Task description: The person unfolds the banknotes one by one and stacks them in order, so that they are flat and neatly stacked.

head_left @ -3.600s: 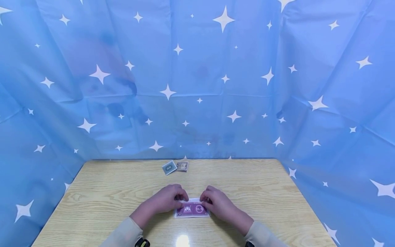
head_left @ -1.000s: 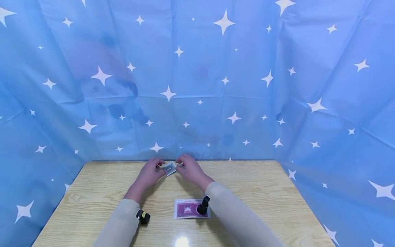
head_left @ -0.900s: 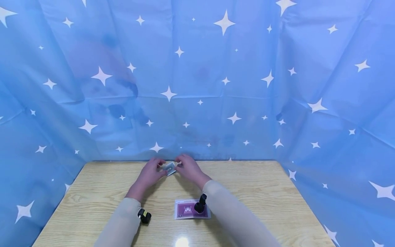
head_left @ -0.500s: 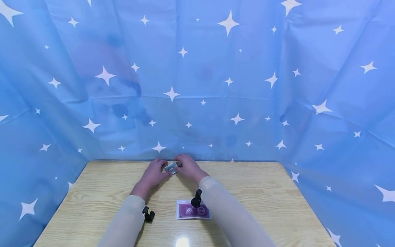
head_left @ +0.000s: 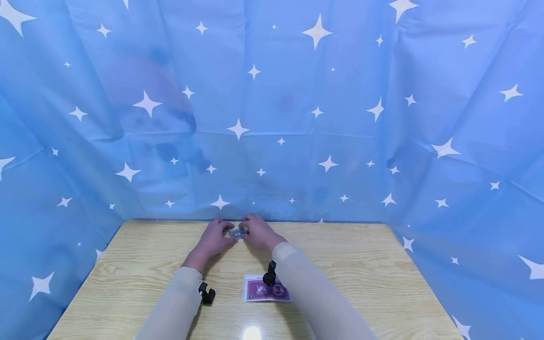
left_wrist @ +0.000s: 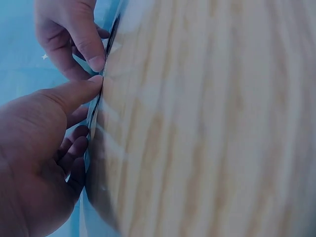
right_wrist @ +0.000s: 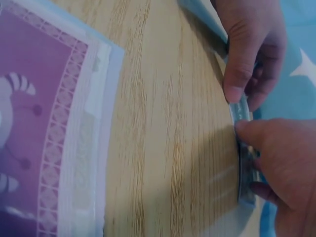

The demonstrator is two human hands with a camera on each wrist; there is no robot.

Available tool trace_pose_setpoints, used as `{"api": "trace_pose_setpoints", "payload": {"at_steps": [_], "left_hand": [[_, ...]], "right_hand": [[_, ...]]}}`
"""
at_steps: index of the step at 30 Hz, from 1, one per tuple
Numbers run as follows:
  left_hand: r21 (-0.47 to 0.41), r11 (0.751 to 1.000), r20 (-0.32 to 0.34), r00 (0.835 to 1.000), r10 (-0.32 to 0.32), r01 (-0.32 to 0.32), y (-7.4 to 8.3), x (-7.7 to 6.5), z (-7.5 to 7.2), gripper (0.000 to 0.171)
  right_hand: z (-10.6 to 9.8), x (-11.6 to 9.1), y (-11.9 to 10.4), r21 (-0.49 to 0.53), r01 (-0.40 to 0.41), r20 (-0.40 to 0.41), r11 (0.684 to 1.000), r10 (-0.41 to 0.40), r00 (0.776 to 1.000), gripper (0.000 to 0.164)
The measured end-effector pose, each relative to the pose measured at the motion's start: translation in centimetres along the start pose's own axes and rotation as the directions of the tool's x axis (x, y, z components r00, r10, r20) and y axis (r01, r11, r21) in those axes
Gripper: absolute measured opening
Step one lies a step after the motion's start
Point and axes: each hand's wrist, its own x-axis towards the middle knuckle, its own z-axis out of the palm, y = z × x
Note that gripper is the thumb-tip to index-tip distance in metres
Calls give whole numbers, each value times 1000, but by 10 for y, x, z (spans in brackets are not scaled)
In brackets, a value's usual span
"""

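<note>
At the far edge of the table, both hands pinch a small blue-grey printed paper, like a folded play banknote (head_left: 236,233). My left hand (head_left: 214,238) has thumb and fingertips at its left end. My right hand (head_left: 260,235) grips the opposite end, thumb on the near edge. Seen from the right wrist, the blue-grey note (right_wrist: 246,173) is a narrow strip with the two thumbs close together along it. A larger purple play banknote (head_left: 260,292) lies flat nearer me, partly under the right forearm; white paper edges show around it (right_wrist: 34,98).
The wooden table (head_left: 361,283) ends just beyond the hands, against a blue star-printed curtain (head_left: 280,179). Black wrist cameras (head_left: 207,293) hang from both cuffs, the right one over the purple note.
Both hands have gone from the purple note to the blue-grey one at the far edge. Lately they draw closer together and the note turns straighter. A brownish note beside it is now out of sight.
</note>
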Motion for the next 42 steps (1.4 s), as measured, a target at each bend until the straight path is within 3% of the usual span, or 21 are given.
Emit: {"api": "trace_pose_setpoints", "payload": {"at_steps": [7, 17, 21, 26, 35, 42], "left_hand": [[-41, 999, 8, 1000, -2, 2, -5, 4, 5, 47], [-128, 992, 12, 1000, -15, 16, 0, 5, 4, 39], [-146, 989, 17, 1000, -17, 19, -1, 5, 4, 38], [-153, 988, 32, 999, -15, 19, -2, 6, 5, 39], [-109, 994, -9, 1000, 28, -29, 0, 3, 3, 42], [-216, 976, -35, 999, 10, -17, -4, 2, 0, 39]], "right_hand": [[8, 6, 12, 25, 59, -45, 998, -58, 997, 33], [6, 5, 6, 96, -29, -48, 995, 34, 998, 37], [8, 5, 6, 129, -27, -73, 991, 36, 997, 34], [9, 4, 7, 192, -21, -115, 981, 43, 992, 23], [8, 4, 2, 278, -47, -169, 960, 97, 981, 14], [3, 0, -4, 386, -8, -202, 922, 93, 975, 13]]}}
